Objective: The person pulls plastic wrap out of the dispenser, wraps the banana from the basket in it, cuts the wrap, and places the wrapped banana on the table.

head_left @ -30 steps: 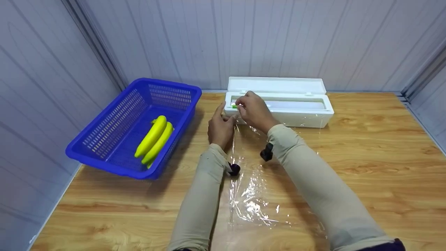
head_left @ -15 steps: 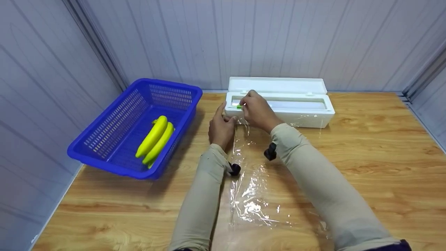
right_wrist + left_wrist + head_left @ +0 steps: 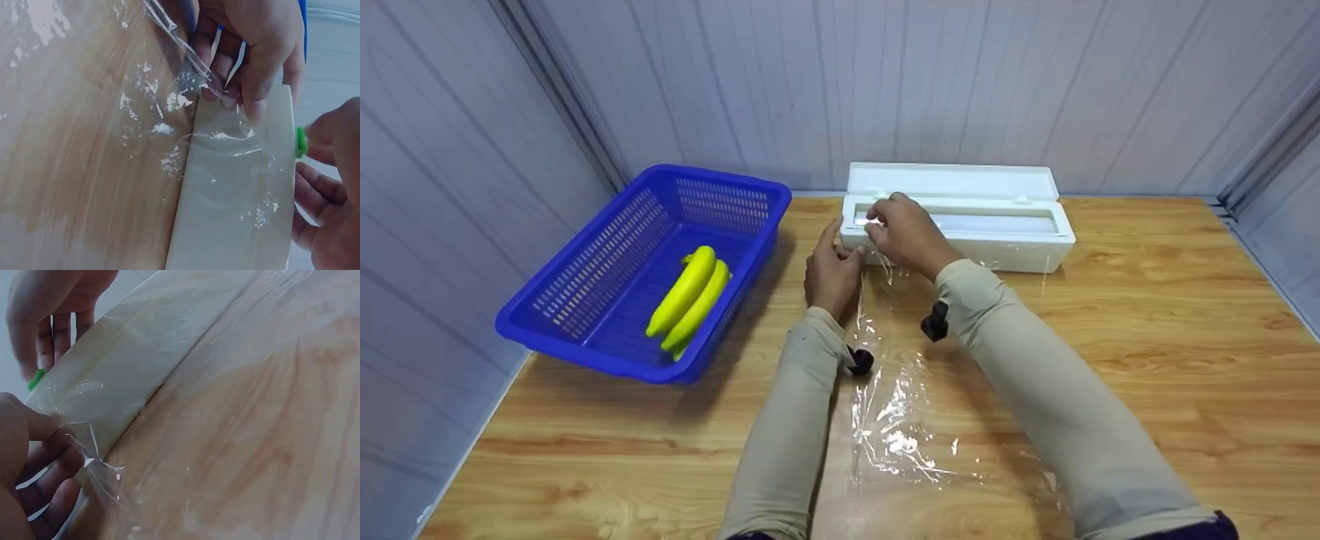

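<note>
A white cling film dispenser box [image 3: 1020,256] stands by the back wall, its lid [image 3: 952,180] raised. Clear cling film [image 3: 900,442] runs from it over its front and down along the table towards me. At the box's front left corner, my left hand [image 3: 834,277] pinches the film's bunched edge between thumb and fingers. My right hand [image 3: 913,236] reaches over the front rim and pinches a small green slider [image 3: 301,142] on the box's top edge. In the head view, the fingers mostly hide that slider.
A blue plastic basket [image 3: 615,367] stands on the left of the wooden table [image 3: 1170,360], with yellow bananas [image 3: 686,292] inside. Panelled walls [image 3: 945,82] close off the back and both sides. The loose film lies between and under my forearms.
My right hand and the green slider have shifted slightly right along the box's front edge. The left hand keeps its place at the corner. The head view has moved a little.
</note>
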A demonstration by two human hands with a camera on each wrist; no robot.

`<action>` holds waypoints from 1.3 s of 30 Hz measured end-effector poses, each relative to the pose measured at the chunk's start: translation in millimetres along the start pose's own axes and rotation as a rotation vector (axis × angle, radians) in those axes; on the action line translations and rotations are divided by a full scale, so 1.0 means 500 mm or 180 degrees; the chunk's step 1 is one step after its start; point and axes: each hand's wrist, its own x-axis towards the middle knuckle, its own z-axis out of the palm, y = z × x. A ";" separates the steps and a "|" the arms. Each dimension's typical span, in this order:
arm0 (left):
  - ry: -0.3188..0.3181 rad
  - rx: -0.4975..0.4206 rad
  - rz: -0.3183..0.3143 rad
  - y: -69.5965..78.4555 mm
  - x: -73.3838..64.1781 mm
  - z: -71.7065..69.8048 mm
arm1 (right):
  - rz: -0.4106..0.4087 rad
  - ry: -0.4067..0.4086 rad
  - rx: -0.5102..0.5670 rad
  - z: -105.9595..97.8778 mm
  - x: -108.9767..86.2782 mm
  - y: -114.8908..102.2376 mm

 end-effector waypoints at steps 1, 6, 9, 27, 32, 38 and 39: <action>0.0010 0.0004 0.0001 -0.001 0.000 0.002 | 0.0015 0.0002 -0.0016 0.001 0.002 0.000; -0.0045 0.0020 -0.0042 -0.003 -0.005 0.014 | 0.0048 0.0016 -0.0164 0.004 -0.002 0.011; -0.0058 0.0047 -0.0052 -0.002 -0.007 0.016 | 0.0032 0.0091 -0.0112 0.003 -0.005 0.016; -0.0060 0.0096 -0.0080 -0.002 -0.009 0.015 | 0.0513 0.0570 0.0554 0.037 -0.012 0.019; -0.0066 0.0068 -0.0126 -0.003 -0.008 0.014 | 0.0625 0.0554 0.0603 0.042 -0.011 0.018; -0.0085 0.0045 -0.0115 -0.003 -0.009 0.015 | 0.0665 0.0517 0.0614 0.040 -0.012 0.017; -0.0081 0.0049 -0.0110 -0.003 -0.009 0.015 | 0.0668 0.0514 0.0614 0.039 -0.012 0.017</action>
